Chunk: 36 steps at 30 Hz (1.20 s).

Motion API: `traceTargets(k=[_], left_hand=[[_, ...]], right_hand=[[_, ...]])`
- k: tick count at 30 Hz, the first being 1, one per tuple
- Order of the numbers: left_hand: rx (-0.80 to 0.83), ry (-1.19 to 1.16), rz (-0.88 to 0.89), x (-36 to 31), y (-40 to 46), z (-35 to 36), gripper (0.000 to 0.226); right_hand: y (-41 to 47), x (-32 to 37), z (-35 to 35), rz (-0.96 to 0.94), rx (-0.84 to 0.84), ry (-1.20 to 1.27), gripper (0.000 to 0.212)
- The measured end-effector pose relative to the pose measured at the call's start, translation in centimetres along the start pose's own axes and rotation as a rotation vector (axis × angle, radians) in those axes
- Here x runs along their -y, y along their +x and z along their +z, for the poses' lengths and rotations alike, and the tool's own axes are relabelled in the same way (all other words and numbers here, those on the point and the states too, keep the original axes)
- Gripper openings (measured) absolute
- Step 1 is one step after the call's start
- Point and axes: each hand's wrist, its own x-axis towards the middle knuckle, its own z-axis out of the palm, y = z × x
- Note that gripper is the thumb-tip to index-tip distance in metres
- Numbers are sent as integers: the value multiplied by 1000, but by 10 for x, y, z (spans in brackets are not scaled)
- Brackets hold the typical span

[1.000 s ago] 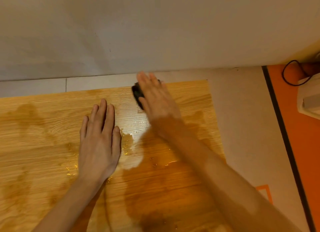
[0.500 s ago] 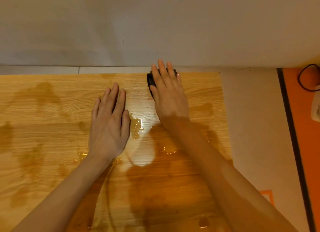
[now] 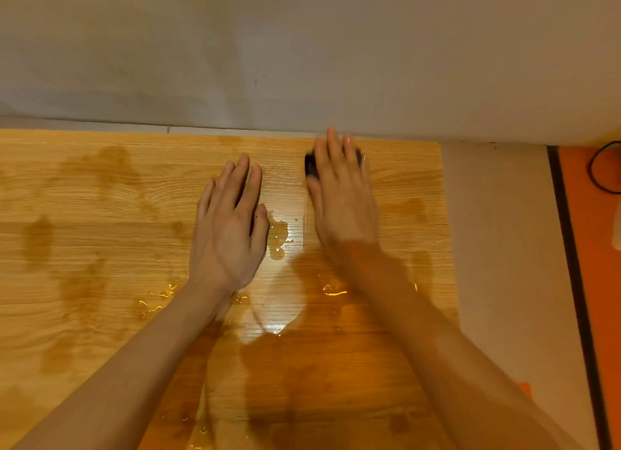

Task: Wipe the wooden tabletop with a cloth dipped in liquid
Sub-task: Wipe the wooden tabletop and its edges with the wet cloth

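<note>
The wooden tabletop fills the lower left and middle, with wet streaks and small puddles between my hands. My right hand lies flat on a dark cloth near the table's far edge; only the cloth's left edge shows beside my fingers. My fingertips reach almost to the wall. My left hand rests palm down on the wood, fingers together, holding nothing, a short gap left of the right hand.
A pale wall runs right behind the table's far edge. To the right lies light floor, then a dark strip and an orange surface with a black cable.
My right hand has pushed the cloth farther from me, up to the far edge by the wall. The left hand has stayed flat on the wood.
</note>
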Motion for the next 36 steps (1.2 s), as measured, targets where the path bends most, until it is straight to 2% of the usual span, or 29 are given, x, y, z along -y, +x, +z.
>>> traceTargets(k=[3, 6, 10, 12, 15, 17, 19, 23, 25, 28, 31, 33, 36], left_hand=[[-8, 2, 0, -1, 0, 0, 55], [-8, -4, -2, -1, 1, 0, 55], [-19, -11, -11, 0, 1, 0, 55], [-21, -13, -4, 0, 0, 0, 55], [-23, -15, -5, -1, 0, -1, 55], [-26, -10, -9, -1, -1, -1, 55], [-25, -9, -12, -1, -1, 0, 55], [-27, -1, -13, 1, 2, 0, 55], [-21, 6, -7, 1, 2, -1, 55], [-13, 1, -3, 0, 1, -1, 55], [-15, 1, -2, 0, 0, 0, 56], [-14, 1, 4, 0, 1, -1, 56], [-13, -12, 0, 1, 2, -2, 56]], right_hand=[[-92, 7, -1, -156, 52, -37, 56], [-84, -14, -9, -299, 128, -36, 56], [15, -44, -24, 5, 60, -11, 52], [18, -47, -22, 91, 15, 32, 51], [-61, -33, -13, 32, 8, 5, 54], [-121, -28, -14, -110, 50, -20, 56], [-123, -42, -18, -213, 112, -38, 55], [-14, -65, -30, -33, 71, 44, 52], [12, -71, -29, 66, 39, 75, 52], [-49, -66, -24, 63, 7, 45, 53], [-137, -57, -24, -8, 73, -26, 55], [-126, -70, -25, -50, 93, -33, 54], [-44, -86, -31, 62, 33, 76, 51]])
